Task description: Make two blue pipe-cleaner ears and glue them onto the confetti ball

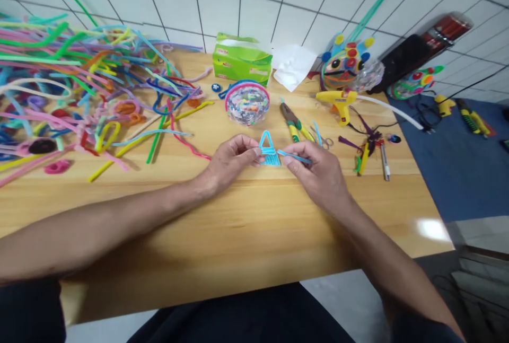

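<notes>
Head view. The reference item is the green printed soft tissue pack, set at the rear of the pale wooden table against the white tiled wall.

The work item is a small light-blue piece bent from slender strips, with a triangular loop above a ribbed, flared base. It is located in front of the tissue pack, on the person's side and slightly to the right. The left hand is nearly closed, with thumb and fingers pinching the left edge of the piece. The right hand is curled, with thumb and forefinger gripping a slim blue strip. The tip of this strip points at the piece; whether the two touch is not clear at this size.

Between the tissue pack and the work item stands a round, multicoloured speckled bowl with a pink rim. To the pack's right front lie pliers with green-and-yellow handles and, farther right, a yellow glue gun with a white stick protruding from its rear. A dense heap of multicoloured fuzzy stems extends to the pack's left.
</notes>
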Tool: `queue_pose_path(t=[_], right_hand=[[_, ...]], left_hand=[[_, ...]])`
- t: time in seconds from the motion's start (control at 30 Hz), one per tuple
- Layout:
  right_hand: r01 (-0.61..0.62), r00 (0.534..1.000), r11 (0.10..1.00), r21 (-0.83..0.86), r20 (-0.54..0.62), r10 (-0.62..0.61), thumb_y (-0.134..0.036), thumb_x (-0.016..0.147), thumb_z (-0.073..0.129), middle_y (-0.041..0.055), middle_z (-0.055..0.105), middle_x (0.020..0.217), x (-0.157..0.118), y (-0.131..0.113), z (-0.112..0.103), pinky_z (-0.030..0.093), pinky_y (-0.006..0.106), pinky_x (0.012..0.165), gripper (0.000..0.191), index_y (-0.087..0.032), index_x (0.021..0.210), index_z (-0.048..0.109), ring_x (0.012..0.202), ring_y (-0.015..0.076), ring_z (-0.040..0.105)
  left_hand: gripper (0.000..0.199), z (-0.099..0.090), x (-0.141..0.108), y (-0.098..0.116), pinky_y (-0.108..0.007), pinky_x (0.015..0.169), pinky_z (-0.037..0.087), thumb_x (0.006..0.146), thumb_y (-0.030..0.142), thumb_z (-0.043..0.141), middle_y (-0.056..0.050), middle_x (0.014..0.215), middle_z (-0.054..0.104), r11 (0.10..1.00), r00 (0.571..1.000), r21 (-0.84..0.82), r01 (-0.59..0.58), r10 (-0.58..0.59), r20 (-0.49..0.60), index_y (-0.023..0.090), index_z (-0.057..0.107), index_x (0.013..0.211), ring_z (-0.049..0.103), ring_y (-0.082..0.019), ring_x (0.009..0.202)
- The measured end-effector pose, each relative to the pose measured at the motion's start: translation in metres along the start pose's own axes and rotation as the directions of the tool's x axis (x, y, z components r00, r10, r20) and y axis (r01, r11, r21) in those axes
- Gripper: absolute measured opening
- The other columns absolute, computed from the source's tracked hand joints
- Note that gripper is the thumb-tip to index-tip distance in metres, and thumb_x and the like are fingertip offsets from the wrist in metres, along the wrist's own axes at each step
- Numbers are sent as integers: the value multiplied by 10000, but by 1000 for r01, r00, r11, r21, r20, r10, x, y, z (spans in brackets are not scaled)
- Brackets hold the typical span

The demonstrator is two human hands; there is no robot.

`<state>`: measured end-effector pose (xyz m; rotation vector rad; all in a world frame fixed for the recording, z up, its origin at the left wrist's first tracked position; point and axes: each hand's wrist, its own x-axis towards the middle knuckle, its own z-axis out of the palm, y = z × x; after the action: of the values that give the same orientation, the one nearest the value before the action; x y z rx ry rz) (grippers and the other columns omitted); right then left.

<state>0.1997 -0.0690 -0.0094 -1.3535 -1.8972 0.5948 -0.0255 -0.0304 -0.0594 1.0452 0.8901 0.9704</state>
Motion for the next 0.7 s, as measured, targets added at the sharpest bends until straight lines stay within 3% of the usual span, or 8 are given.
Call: queue_pose_path(t=[0.1,0.27,0.5,0.7], right_hand=[[83,996,994,-72,-33,-86,-236,971,758,-8,745,841,10,1,8,458,302,626,49,-252,927,773,737,157,636],[214,976,968,-132,-19,-218,-211,1023,694,11,745,894,13,10,14,514,335,691,135,-283,1062,801,810,177,665],[200,979,966,-166,-4,-204,-188,1020,726,0,784,929,9,13,11,559,336,714,102,-281,1050,755,795,174,691],[281,959,948,-147,19,-281,-149,1023,717,8,790,959,8,20,11,579,348,780,132,-277,1054,733,874,187,728]], left_hand=[[308,-1,-1,-2,-304,795,593,853,407,886,-21,832,781,999,999,18,-27,27,30,174,697,924,711,-154,781],[225,-1,-1,-5,-288,788,581,890,341,826,-10,847,745,998,997,-20,-55,56,48,174,681,932,691,-143,791],[146,-1,-3,-3,-267,750,534,932,289,771,2,821,704,995,994,51,-83,79,72,177,678,934,641,-134,772],[126,-1,-5,-2,-267,743,526,941,285,749,6,817,692,991,990,85,-107,98,102,182,677,940,627,-135,767]])
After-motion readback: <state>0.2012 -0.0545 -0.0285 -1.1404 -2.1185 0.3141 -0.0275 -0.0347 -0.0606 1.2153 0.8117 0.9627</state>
